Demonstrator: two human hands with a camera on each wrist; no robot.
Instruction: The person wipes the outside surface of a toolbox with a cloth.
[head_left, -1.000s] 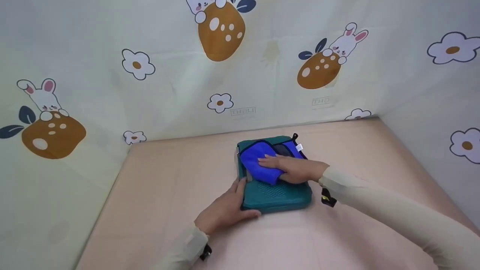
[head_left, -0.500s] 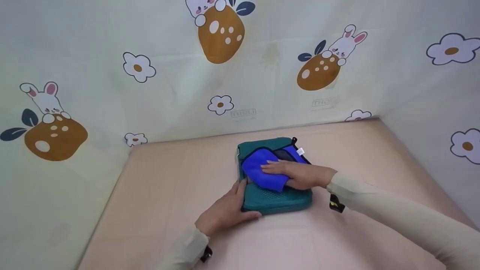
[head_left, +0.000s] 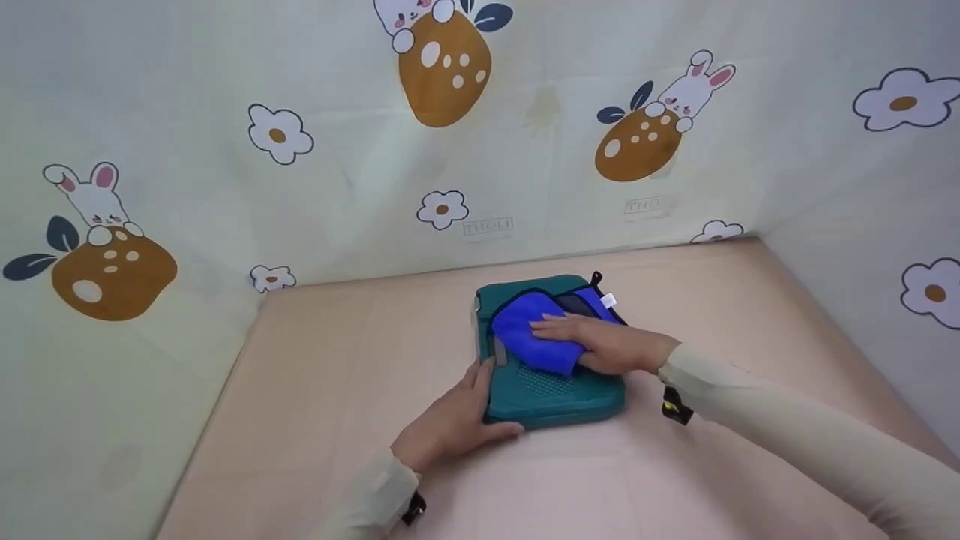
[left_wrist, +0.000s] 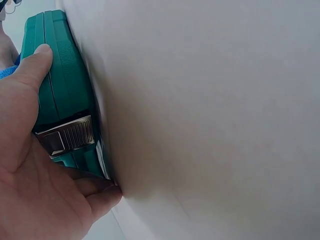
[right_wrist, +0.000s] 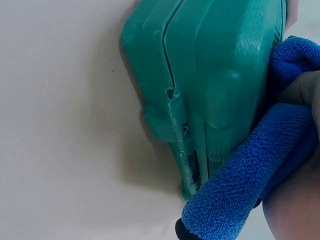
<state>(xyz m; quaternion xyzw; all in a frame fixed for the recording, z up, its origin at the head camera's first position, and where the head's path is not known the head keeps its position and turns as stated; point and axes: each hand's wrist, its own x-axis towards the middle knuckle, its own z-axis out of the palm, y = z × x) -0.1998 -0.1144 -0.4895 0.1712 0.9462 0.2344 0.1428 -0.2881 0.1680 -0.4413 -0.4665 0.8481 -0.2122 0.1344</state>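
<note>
A green hard plastic case lies flat on the table, its textured lid up. My left hand holds it at the near left corner, thumb along the near side and fingers along the left side. In the left wrist view a metal latch shows between thumb and fingers. My right hand presses a blue cloth with black edging onto the lid, fingers stretched over it. The right wrist view shows the thumb tucked into a fold of the cloth, which hangs past the hinge side.
A pale pink sheet covers the table. Behind and at both sides stands a light curtain printed with rabbits and flowers. A black loop and a white tag sit on the cloth's far edge.
My right hand has slid the cloth slightly toward me and to the right over the lid, then a little back away. The left hand and the case stay in place.
</note>
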